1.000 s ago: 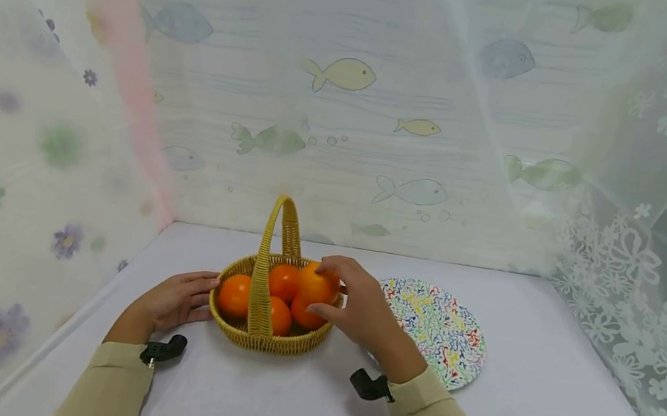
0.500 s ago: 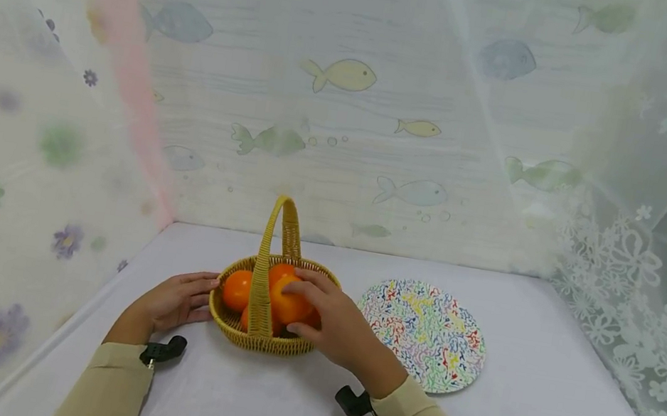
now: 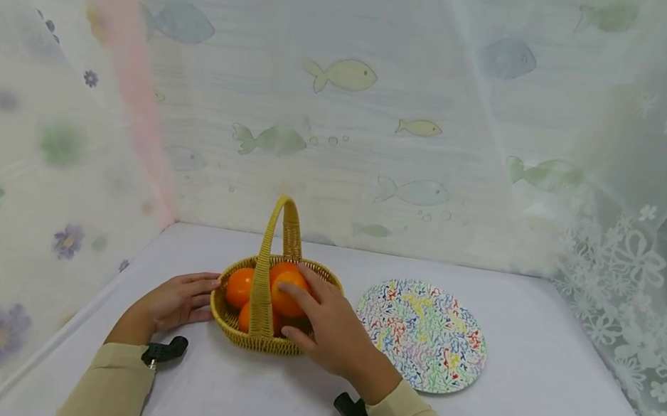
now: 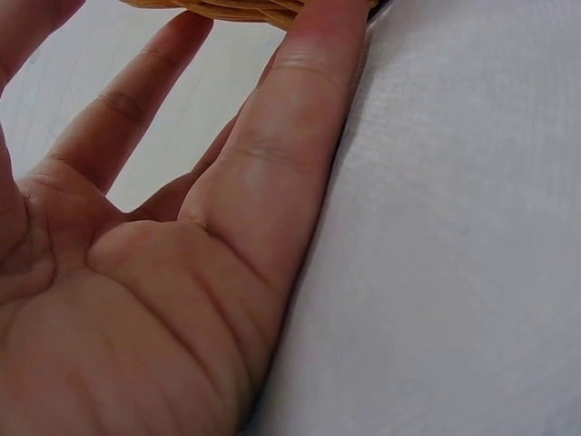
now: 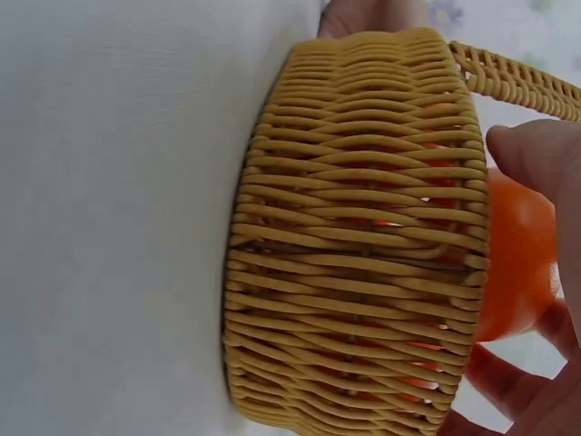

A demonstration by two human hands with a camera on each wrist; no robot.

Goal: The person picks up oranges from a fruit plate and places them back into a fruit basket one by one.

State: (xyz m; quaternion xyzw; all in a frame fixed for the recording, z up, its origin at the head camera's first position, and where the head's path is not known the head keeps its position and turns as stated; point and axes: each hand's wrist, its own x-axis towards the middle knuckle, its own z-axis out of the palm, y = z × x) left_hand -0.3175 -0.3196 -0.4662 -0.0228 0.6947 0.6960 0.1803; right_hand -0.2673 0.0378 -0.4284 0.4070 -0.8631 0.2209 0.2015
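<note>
A yellow woven basket with a tall arched handle stands on the table and holds several oranges. My left hand rests beside its left end, the fingers extended and the fingertips touching the rim; the left wrist view shows nothing in the palm. Over the right part of the basket is my right hand. Its fingers lie against the top orange, while the thumb sits lower, seemingly a little apart from it. In the right wrist view this orange rises above the basket rim. Other oranges are partly hidden by the handle and hand.
A round, flat board with a multicoloured squiggle pattern lies to the right of the basket. White cloth covers the table. Translucent curtains printed with fish and flowers stand behind and at both sides.
My right hand has carried an orange from the basket's right side leftward towards the handle and lowered it onto the others. The thumb has drawn slightly away. My left hand stays at the rim.
</note>
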